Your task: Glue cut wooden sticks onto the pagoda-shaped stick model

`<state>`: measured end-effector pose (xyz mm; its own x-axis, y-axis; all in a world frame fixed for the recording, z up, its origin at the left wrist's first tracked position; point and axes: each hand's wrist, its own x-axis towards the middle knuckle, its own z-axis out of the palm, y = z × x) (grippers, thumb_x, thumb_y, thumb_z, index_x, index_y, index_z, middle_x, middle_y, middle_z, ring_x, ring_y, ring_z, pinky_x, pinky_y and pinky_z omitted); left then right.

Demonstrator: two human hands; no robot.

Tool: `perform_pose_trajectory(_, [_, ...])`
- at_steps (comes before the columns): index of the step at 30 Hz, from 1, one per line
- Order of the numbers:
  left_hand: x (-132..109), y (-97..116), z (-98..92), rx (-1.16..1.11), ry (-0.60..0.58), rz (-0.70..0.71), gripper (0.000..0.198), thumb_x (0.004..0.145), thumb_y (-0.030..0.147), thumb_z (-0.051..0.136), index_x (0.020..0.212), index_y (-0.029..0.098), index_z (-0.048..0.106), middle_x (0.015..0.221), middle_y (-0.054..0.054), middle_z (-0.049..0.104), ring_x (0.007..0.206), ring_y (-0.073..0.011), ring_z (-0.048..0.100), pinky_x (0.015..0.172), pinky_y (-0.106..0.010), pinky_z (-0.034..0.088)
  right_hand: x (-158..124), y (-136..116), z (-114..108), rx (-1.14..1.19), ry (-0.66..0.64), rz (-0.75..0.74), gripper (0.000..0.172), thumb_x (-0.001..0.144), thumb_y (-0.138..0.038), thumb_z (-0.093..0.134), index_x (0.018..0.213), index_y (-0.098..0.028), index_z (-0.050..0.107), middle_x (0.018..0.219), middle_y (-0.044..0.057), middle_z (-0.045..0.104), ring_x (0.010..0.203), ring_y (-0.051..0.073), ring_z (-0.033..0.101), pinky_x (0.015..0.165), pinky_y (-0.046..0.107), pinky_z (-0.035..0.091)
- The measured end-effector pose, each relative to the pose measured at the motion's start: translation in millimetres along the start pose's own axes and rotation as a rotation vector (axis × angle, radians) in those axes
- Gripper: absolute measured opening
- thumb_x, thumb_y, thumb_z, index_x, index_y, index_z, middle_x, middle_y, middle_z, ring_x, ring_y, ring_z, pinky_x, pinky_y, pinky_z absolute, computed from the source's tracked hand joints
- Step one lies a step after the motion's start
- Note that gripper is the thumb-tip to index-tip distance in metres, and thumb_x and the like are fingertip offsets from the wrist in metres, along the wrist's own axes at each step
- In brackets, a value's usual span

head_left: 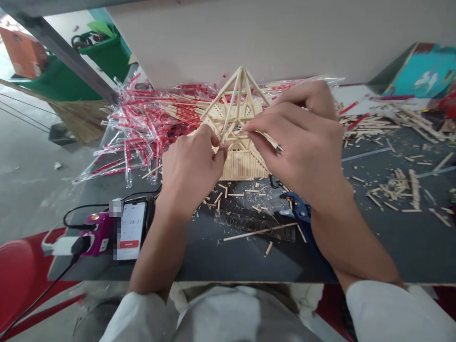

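Wooden frame (242, 164) is pinched by the left hand (190, 173), and a stick (265, 136) on it is gripped by the right hand (299, 137).

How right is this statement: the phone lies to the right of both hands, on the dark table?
The side is wrong: the head view shows the phone left of the left hand and right hand, on the dark table.

Stick roof model (238, 164): pale tan; cellophane wrappers (142, 128): clear with red stripes; table (242, 259): dark grey; cutter handle (302, 216): blue; bin (103, 57): green
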<state>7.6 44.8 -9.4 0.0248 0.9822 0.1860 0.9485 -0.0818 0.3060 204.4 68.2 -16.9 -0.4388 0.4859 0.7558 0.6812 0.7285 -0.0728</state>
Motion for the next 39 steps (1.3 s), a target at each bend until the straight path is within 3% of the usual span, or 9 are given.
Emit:
perform_pose_trajectory(4, [-1.8, -2.4, -0.9, 0.076, -0.054, 0.052, 0.018, 0.094, 0.034, 0.058, 0.090, 0.024, 0.071, 0.072, -0.007, 0.070, 0.069, -0.0253, 0.066, 0.071, -0.039, 0.048, -0.3, -6.8, -2.1, -0.007, -0.086, 0.041, 0.023, 0.107, -0.020, 0.053, 0.102, -0.024, 0.075, 0.097, 0.003, 0.078, 0.112, 0.025, 0.063, 0.100, 0.048, 0.052])
perform_pose_trajectory(8, [-2.1, -7.4, -2.2, 0.107, -0.096, 0.113, 0.022, 0.092, 0.029, 0.053, 0.078, 0.023, 0.069, 0.068, -0.007, 0.067, 0.066, -0.0232, 0.064, 0.071, -0.037, 0.047, -2.5, -6.2, -4.9, -0.038, -0.063, 0.037, 0.025, 0.108, -0.021, 0.051, 0.100, -0.021, 0.075, 0.095, 0.004, 0.077, 0.109, 0.026, 0.064, 0.098, 0.048, 0.054])
perform_pose_trajectory(13, [0.0, -10.7, -10.4, 0.048, -0.132, 0.087, 0.022, 0.092, 0.034, 0.056, 0.080, 0.023, 0.071, 0.071, -0.006, 0.070, 0.069, -0.0233, 0.064, 0.072, -0.037, 0.044, -3.9, -2.5, -3.3, -0.024, -0.078, 0.054, 0.023, 0.107, -0.021, 0.052, 0.100, -0.023, 0.074, 0.094, 0.004, 0.076, 0.109, 0.025, 0.064, 0.097, 0.048, 0.053])
perform_pose_trajectory(19, [8.3, -10.0, -0.2, -0.124, -0.082, 0.040, 0.029, 0.091, 0.050, 0.067, 0.080, 0.023, 0.068, 0.062, -0.001, 0.064, 0.063, -0.0194, 0.057, 0.065, -0.035, 0.040, -1.7, -4.9, -2.0, -0.026, -0.091, 0.084, 0.022, 0.107, -0.022, 0.054, 0.098, -0.024, 0.073, 0.093, 0.004, 0.075, 0.108, 0.026, 0.064, 0.097, 0.049, 0.052])
perform_pose_trajectory(27, [9.0, -3.0, 13.5, -0.134, 0.018, 0.046, 0.032, 0.093, 0.028, 0.056, 0.062, 0.022, 0.049, 0.059, -0.001, 0.052, 0.055, -0.0143, 0.036, 0.060, -0.035, 0.029, -3.9, -3.8, 4.9, -0.046, -0.050, 0.059, 0.023, 0.106, -0.019, 0.053, 0.099, -0.023, 0.075, 0.093, 0.005, 0.075, 0.107, 0.027, 0.065, 0.095, 0.049, 0.054])
perform_pose_trajectory(31, [7.6, -2.0, 14.8, -0.060, 0.030, 0.028, 0.026, 0.093, 0.030, 0.054, 0.068, 0.022, 0.052, 0.063, -0.003, 0.056, 0.058, -0.0162, 0.045, 0.060, -0.034, 0.033, -4.7, -5.4, 4.8, -0.020, -0.103, 0.072, 0.025, 0.106, -0.020, 0.052, 0.109, -0.028, 0.075, 0.096, 0.005, 0.073, 0.114, 0.030, 0.063, 0.099, 0.055, 0.051])
perform_pose_trajectory(35, [5.6, -3.5, 12.9, 0.040, -0.036, 0.047, 0.018, 0.092, 0.029, 0.054, 0.077, 0.021, 0.062, 0.069, -0.007, 0.063, 0.064, -0.0207, 0.057, 0.063, -0.034, 0.041, -4.2, -8.3, 5.9, -0.022, -0.111, 0.065, 0.022, 0.104, -0.022, 0.054, 0.109, -0.029, 0.075, 0.098, 0.006, 0.074, 0.114, 0.031, 0.061, 0.100, 0.056, 0.049])
perform_pose_trajectory(39, [1.0, -9.2, 2.4, 0.110, -0.110, 0.095, 0.021, 0.091, 0.028, 0.052, 0.076, 0.021, 0.063, 0.070, -0.008, 0.064, 0.064, -0.0220, 0.060, 0.065, -0.035, 0.043, -3.6, -9.4, 11.4, -0.026, -0.076, 0.058, 0.017, 0.102, -0.024, 0.060, 0.108, -0.029, 0.075, 0.102, 0.007, 0.074, 0.114, 0.032, 0.060, 0.098, 0.055, 0.049])
